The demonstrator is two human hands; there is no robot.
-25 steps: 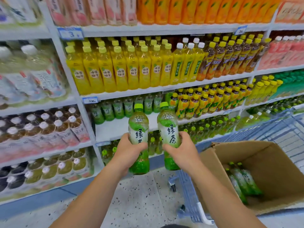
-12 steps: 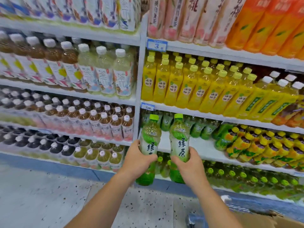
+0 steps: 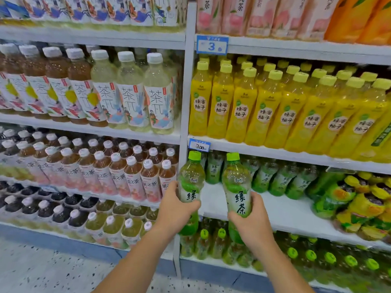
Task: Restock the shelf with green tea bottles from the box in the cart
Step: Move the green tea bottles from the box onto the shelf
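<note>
While the two green tea bottles are carried upright just in front of the shelf (image 3: 275, 210), each sits in its own hand. The left bottle (image 3: 191, 178) is wrapped by the left hand (image 3: 175, 210), fingers curled round the labelled middle. The right bottle (image 3: 237, 182) is gripped the same way by the right hand (image 3: 254, 220), lower on the body, with the thumb across the label. Both green caps stand just below the price tag (image 3: 199, 145) on the board above.

They look full, so I judge them fairly heavy for one hand. The thin plastic walls would give under a hard squeeze, and the glossy label may slip. The waist, where the hands already are, seems the best place to hold; the cap gives less control.

Behind them a row of green tea bottles (image 3: 264, 176) stands at the back of the shelf, with bare white board in front. The new ones likely go there, base down. To the right lie green and yellow packs (image 3: 359, 199), and yellow bottles (image 3: 262, 106) fill the shelf above. The box and cart are out of view.
</note>
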